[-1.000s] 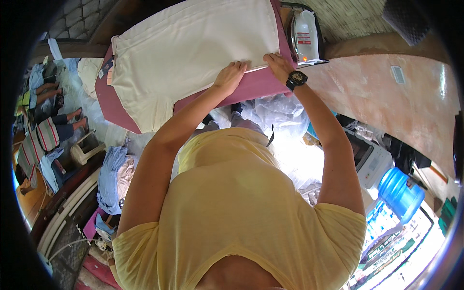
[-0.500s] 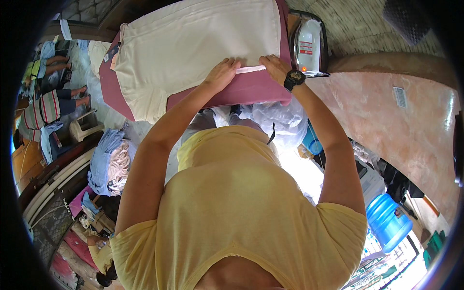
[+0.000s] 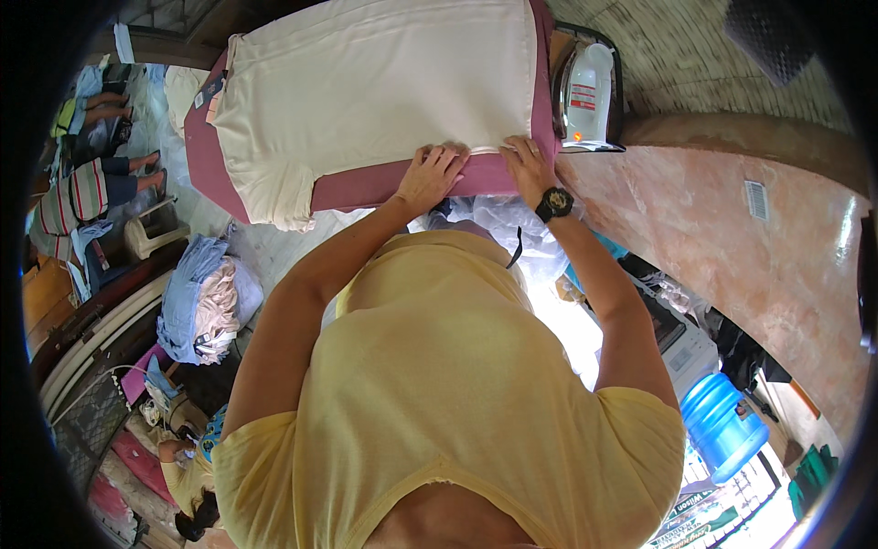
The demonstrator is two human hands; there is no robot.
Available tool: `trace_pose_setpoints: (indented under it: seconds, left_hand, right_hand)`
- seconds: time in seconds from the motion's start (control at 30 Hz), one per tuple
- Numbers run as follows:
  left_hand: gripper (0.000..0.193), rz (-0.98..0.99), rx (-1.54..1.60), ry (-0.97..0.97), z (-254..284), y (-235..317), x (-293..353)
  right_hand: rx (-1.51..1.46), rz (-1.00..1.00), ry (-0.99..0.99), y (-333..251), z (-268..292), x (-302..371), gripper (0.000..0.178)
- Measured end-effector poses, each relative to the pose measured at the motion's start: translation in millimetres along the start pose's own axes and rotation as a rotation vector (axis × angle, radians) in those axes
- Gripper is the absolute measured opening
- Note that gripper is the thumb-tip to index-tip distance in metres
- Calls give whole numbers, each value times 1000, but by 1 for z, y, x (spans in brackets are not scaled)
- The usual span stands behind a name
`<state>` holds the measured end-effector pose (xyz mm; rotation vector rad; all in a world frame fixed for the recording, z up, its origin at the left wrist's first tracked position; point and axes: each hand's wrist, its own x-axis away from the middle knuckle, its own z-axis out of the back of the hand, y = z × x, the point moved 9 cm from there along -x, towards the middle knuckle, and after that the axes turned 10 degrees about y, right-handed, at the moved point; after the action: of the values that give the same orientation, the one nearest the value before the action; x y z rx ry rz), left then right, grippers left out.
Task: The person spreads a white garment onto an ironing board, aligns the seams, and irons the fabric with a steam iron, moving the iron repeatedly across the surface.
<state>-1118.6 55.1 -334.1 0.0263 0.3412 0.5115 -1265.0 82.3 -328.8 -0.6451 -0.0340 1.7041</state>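
A cream garment [image 3: 375, 91] lies spread on a maroon padded ironing board [image 3: 361, 188], its short sleeve hanging over the near left side. My left hand [image 3: 434, 176] rests on the garment's near edge, fingers apart and lying on the cloth. A little to the right, my right hand [image 3: 526, 172], with a black watch [image 3: 555, 203] on the wrist, also has its fingers laid over that edge close to the board's right end. Between the hands a short stretch of the folded edge shows. My thumbs are mostly hidden.
A white appliance [image 3: 585, 96] with an orange light, apparently an iron, sits in a dark-rimmed holder right of the board. Clear plastic bags [image 3: 512, 224] hang beneath. Folded clothes [image 3: 197, 302], a stool [image 3: 151, 231] and other people are at left; a blue water jug [image 3: 722, 425] stands right.
Both hands have moved nearer to me, and their fingers now lie over the garment's edge. The light strip between them has flattened down along that edge.
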Motion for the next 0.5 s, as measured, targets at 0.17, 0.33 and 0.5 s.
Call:
trace_pose_setpoints:
  seconds: [0.17,0.33,0.5]
  left_hand:
    - [56,-95,41,39,-7,18,-21]
    - [58,-96,26,45,-10,35,-34]
    - [55,-95,84,67,-12,37,-37]
  right_hand:
    - [-21,-104,53,-12,14,7,25]
    - [-13,-141,97,-2,18,6,22]
    - [15,-348,272,24,25,17,16]
